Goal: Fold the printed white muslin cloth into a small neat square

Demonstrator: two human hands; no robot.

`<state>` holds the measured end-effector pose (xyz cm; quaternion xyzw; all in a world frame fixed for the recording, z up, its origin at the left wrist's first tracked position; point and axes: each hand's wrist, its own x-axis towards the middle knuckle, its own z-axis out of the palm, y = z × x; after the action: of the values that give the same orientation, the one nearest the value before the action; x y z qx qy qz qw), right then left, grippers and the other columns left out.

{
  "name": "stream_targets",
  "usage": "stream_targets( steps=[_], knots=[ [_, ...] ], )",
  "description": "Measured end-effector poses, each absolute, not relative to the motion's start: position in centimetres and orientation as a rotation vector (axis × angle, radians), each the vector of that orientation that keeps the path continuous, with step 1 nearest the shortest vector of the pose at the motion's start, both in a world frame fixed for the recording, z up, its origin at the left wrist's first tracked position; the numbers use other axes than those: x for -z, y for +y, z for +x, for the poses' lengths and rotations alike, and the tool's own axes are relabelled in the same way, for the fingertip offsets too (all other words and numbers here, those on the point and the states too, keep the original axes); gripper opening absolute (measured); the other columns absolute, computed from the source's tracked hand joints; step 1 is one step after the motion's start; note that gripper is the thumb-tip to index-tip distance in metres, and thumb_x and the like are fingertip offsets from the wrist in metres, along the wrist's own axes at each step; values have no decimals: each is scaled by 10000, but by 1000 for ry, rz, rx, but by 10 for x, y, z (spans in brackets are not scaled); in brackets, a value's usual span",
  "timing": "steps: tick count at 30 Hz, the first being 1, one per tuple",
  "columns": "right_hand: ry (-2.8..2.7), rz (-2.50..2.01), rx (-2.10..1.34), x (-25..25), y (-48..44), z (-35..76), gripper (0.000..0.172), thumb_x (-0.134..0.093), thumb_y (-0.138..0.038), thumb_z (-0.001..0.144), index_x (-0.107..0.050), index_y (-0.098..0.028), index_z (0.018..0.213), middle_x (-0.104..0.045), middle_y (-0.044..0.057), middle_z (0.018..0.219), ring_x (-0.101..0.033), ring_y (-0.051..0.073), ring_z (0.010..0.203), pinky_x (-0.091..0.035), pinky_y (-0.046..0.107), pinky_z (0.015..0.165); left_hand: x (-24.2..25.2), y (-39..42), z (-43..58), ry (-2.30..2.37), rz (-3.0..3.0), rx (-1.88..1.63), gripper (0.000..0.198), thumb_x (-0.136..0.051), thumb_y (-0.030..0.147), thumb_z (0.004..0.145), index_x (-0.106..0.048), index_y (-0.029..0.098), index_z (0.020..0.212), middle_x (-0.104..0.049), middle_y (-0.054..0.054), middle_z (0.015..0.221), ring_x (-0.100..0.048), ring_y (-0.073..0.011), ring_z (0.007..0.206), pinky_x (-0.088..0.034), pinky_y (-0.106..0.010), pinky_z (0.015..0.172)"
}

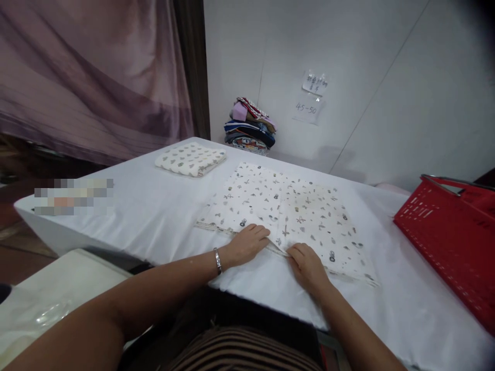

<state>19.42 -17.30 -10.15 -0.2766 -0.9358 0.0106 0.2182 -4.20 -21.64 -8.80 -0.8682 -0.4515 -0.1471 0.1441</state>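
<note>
A white cloth with small grey and brown printed figures lies spread in folded layers on the white-covered table. At its near edge, my left hand is closed on the fabric, fingers together on top; the thumb is hidden. Just to the right, my right hand pinches the same edge between thumb and fingers. Between the two hands the edge is slightly lifted. Farther back on the left rests a folded white cloth with a grey leaf-like print, touched by neither hand.
A red plastic basket with a metal handle stands at the right. Behind the table is a stack of folded textiles against the wall. A pinkish curtain hangs at the left. Below it is a white surface with clear plastic.
</note>
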Motion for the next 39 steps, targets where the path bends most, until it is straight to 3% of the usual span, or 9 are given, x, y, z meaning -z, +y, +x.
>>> stream_targets(
  steps=[6,13,25,39],
  knots=[
    [-2639,-733,90,99,-173,192,209,-425,-136,902,-597,-169,1016,-588,83,881,-498,208,805,-394,331,690,86,-216,-43,-1284,-2517,327,182,-407,107,911,-567,164,847,-564,-46,927,-455,-197,867,-371,-335,772],
    [-2684,-713,234,99,-172,174,196,-425,-124,907,-594,-181,987,-589,72,860,-487,201,786,-353,323,670,82,-218,-42,-1297,-2527,352,232,-368,118,926,-570,160,819,-568,-59,1014,-451,-204,914,-363,-350,797],
    [-2667,-684,331,107,-170,153,143,-478,-124,894,-600,-170,953,-577,64,834,-470,208,768,-326,337,651,87,-215,-43,-1209,-2502,364,259,-388,131,933,-550,163,734,-546,-33,796,-432,-184,793,-348,-341,735],
    [-2669,-666,293,107,-171,150,158,-446,-115,905,-595,-167,912,-571,55,806,-467,190,739,-323,318,633,93,-213,-43,-1372,-2538,437,185,-383,134,918,-558,172,868,-572,-30,798,-473,-170,772,-374,-320,738]
  ],
)
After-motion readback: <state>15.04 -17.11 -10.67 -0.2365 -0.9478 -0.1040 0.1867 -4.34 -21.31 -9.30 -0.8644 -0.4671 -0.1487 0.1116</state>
